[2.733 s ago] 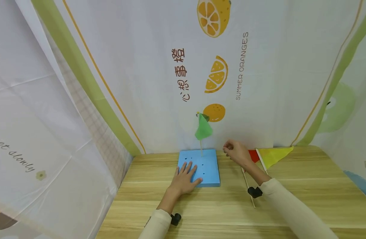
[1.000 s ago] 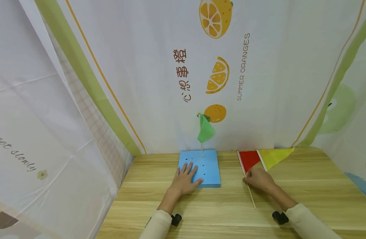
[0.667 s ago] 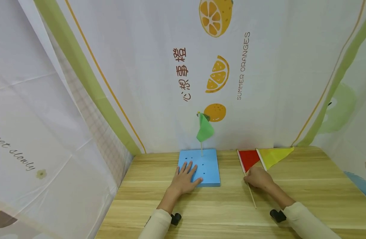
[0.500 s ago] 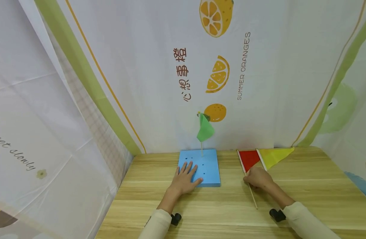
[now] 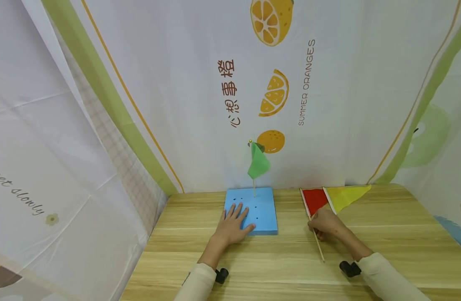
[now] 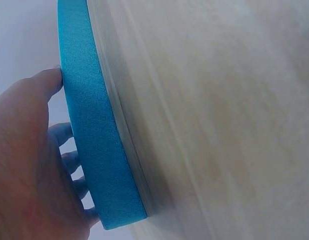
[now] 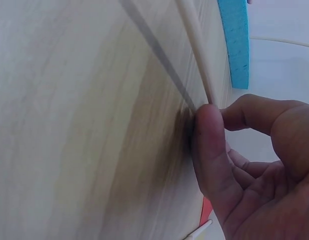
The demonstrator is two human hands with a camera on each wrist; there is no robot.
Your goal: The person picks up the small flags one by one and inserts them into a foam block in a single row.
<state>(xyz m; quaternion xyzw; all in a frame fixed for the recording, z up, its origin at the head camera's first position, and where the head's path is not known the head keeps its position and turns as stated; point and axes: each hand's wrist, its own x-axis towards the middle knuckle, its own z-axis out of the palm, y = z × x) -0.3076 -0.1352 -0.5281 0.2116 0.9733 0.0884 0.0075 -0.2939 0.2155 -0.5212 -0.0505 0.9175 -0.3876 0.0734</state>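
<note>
My left hand (image 5: 230, 227) lies with spread, straight fingers on a blue foam block (image 5: 266, 219) dotted with small holes. In the left wrist view the fingers rest on the top face of the block (image 6: 94, 115). A green flag (image 5: 258, 163) on a thin stick stands upright in the block's far part. To the right, my right hand (image 5: 326, 223) pinches the wooden stick of a red flag (image 5: 314, 200) just below its cloth. The right wrist view shows the stick (image 7: 197, 45) between thumb and finger, its shadow close by on the table.
A yellow flag (image 5: 345, 196) lies beside the red one at the table's far edge, its stick mostly hidden by my right hand. The wooden table (image 5: 275, 267) ends at a white curtain (image 5: 193, 104) printed with oranges. More curtain hangs at both sides.
My right hand came back from beside the green flag to the red flag and took hold of its stick. Lately the red flag has shifted very slightly. The left hand stays put.
</note>
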